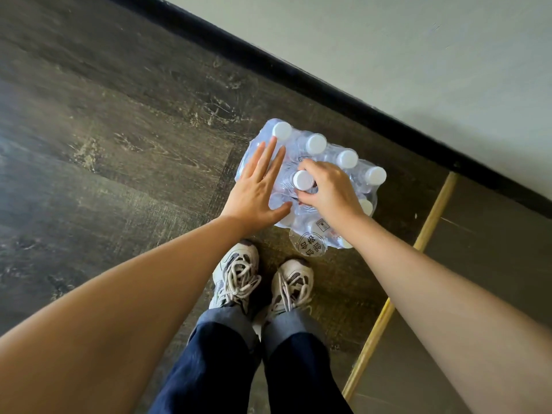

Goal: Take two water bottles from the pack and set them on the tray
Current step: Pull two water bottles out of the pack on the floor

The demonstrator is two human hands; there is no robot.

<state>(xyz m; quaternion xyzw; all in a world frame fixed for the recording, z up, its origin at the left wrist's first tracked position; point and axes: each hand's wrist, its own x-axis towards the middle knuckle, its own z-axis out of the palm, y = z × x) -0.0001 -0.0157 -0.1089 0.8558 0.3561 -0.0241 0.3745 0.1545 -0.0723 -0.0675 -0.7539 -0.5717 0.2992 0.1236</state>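
Observation:
A shrink-wrapped pack of water bottles (334,234) with white caps stands on the dark wood floor near the wall. My left hand (257,186) lies flat and open on the pack's left side, fingers spread. My right hand (328,189) is closed around the neck of one water bottle (303,179) in the middle of the pack, its white cap showing between my fingers. Several other capped bottles stand in a row along the pack's far side. No tray is in view.
My two feet in pale sneakers (239,273) stand just in front of the pack. A black baseboard (358,112) and a pale wall run diagonally behind it. A thin wooden strip (388,306) crosses the floor at the right.

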